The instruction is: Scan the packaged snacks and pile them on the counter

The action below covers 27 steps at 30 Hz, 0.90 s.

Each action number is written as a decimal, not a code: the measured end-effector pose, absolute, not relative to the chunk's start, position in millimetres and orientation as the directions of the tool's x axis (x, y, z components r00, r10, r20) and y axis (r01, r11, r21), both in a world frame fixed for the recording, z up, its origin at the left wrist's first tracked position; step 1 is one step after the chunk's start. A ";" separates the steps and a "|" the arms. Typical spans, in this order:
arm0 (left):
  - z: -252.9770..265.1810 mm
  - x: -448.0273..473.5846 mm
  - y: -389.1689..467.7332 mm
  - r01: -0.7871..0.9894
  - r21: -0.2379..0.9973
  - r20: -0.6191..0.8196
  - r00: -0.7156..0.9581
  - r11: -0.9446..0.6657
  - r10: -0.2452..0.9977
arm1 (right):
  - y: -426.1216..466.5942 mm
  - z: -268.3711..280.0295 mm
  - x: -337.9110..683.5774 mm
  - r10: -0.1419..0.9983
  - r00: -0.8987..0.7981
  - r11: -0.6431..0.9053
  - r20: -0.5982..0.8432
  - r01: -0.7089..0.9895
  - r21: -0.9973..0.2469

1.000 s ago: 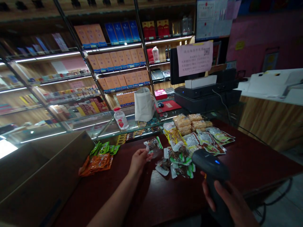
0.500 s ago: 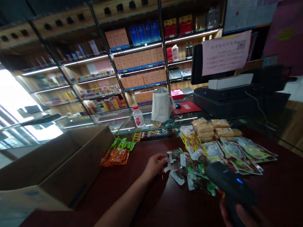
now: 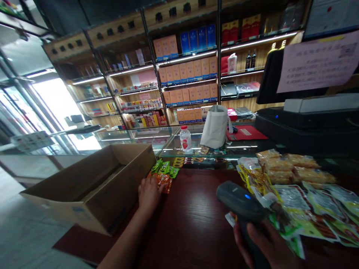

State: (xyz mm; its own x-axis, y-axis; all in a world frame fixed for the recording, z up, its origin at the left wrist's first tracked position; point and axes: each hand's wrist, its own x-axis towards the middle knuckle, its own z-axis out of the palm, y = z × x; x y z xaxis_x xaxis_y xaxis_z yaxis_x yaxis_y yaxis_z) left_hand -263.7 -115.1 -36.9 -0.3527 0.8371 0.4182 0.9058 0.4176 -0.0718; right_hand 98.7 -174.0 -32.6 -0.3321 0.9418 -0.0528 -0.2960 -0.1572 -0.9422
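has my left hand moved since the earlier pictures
Yes, to the left: the left hand was well right of the cardboard box, and is now close beside it, at the orange packets.

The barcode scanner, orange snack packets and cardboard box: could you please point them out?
Barcode scanner [image 3: 239, 201]: head view, upper part of its housing.
Orange snack packets [image 3: 165, 182]: head view, on a wrapper.
Cardboard box [image 3: 123, 192]: head view, on its outer side wall.

L hand [image 3: 149, 193] fwd, palm dn; R hand [image 3: 272, 242] curled in grip.
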 end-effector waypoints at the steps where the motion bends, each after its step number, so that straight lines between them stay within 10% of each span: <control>1: -35.2 -263.6 -113.0 0.901 -0.096 0.395 -0.357 0.424 0.847 | -167.8 -25.1 91.9 0.940 -0.338 -0.146 -0.039 -0.297 -0.944; 13: -39.2 -268.3 -98.8 0.920 -0.007 0.339 -0.366 0.391 0.867 | -122.3 -41.8 42.5 0.933 -0.356 -0.049 0.053 -0.271 -0.961; 20: -31.7 -251.8 -95.0 0.884 0.465 0.461 -0.291 0.051 0.838 | -117.1 -46.0 42.2 0.951 -0.306 -0.049 0.047 -0.299 -0.953; 27: -44.8 -178.3 -64.2 0.073 0.985 0.168 -0.264 -0.154 0.950 | -106.8 -35.8 54.1 0.973 -0.217 -0.005 0.083 -0.377 -0.926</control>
